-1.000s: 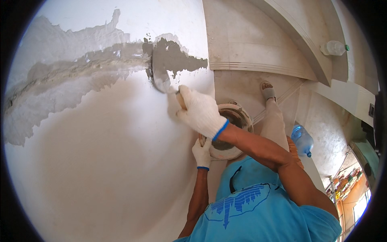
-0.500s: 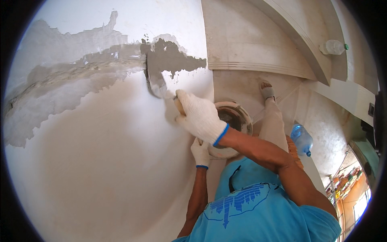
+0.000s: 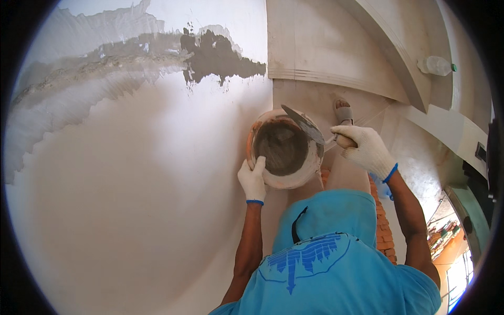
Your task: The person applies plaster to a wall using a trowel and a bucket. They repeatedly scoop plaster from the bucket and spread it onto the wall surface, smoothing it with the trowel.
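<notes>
My left hand [image 3: 253, 179], in a white glove, grips the rim of an orange bucket [image 3: 261, 139] holding wet grey mortar [image 3: 282, 148]. In my gloved right hand [image 3: 365, 149] is a trowel [image 3: 303, 124], its blade lying over the bucket's right rim. On the white wall [image 3: 136, 199] to the upper left, a fresh dark grey patch of mortar [image 3: 218, 56] sits at the end of a long rough channel [image 3: 89, 71].
My foot in a grey sandal [image 3: 344, 112] stands on a beige tiled step. A plastic bottle [image 3: 434, 65] lies on the ledge at the upper right, a blue one [image 3: 382, 188] sits by my leg, and red brickwork [image 3: 383, 231] is below it.
My right hand has taken the trowel off the wall's mortar patch and swung it down and right to the bucket. The left hand has lifted the bucket into fuller view.
</notes>
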### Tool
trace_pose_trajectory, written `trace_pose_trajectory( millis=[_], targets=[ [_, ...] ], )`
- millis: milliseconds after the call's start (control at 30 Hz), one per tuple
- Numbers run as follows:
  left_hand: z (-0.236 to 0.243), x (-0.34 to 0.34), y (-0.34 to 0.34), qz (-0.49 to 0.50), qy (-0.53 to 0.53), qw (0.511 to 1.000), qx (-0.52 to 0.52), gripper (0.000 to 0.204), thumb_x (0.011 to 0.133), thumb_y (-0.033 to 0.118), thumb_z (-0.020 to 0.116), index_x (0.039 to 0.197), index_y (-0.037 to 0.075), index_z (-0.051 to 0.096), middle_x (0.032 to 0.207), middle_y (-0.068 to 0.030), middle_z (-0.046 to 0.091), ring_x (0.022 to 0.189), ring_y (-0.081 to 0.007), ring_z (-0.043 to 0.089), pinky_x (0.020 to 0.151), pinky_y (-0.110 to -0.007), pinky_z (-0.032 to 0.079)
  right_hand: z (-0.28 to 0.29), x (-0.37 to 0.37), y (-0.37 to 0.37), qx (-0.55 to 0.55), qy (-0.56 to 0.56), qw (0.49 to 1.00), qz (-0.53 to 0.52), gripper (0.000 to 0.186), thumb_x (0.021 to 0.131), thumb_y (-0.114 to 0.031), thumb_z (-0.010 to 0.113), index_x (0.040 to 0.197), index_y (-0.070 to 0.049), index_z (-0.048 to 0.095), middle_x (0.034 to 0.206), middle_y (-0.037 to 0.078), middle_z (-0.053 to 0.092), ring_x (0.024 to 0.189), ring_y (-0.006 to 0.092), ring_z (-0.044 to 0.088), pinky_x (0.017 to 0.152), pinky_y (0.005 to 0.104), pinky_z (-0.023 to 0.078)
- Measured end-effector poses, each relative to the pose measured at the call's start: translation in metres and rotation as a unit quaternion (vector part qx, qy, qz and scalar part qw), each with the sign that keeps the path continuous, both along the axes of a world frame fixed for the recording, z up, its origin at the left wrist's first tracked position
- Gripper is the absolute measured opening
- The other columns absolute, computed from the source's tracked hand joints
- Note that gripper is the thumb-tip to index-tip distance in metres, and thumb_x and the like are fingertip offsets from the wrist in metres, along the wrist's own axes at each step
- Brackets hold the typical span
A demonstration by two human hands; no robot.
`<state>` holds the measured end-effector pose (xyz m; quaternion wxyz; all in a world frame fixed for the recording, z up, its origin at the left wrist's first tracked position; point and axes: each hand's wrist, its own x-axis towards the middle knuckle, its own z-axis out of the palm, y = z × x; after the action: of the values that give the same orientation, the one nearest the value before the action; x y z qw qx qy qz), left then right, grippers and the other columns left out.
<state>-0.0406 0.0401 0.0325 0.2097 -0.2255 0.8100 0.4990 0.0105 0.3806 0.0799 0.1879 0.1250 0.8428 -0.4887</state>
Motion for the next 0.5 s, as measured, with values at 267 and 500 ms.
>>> trace_pose_trajectory(
  millis=[267, 500],
  targets=[
    [0.019, -0.023, 0.028, -0.074, 0.014, 0.996, -0.057, 0.029, 0.096, 0.023, 0.078, 0.089, -0.004, 0.066, 0.078, -0.002, 0.061, 0.073, -0.0119, 0.051, 0.069, -0.033, 0.047, -0.016, 0.001, 0.006, 0.147, 0.016, 0.97, 0.192, 0.018, 0.084, -0.009, 0.07, 0.102, -0.011, 0.067, 0.09, 0.016, 0.067, 0.091, 0.0415, 0.069, 0.078, 0.0497, 0.055],
    [0.036, -0.03, 0.046, -0.112, 0.018, 0.991, -0.066, 0.029, 0.095, 0.024, 0.078, 0.095, -0.004, 0.07, 0.081, -0.0001, 0.062, 0.076, -0.0097, 0.052, 0.071, -0.029, 0.047, -0.042, -0.02, -0.028, 0.252, 0.091, 0.925, 0.271, 0.006, 0.082, -0.01, 0.073, 0.086, -0.007, 0.078, 0.084, 0.019, 0.074, 0.081, 0.0354, 0.076, 0.071, 0.0465, 0.061]
  ],
)
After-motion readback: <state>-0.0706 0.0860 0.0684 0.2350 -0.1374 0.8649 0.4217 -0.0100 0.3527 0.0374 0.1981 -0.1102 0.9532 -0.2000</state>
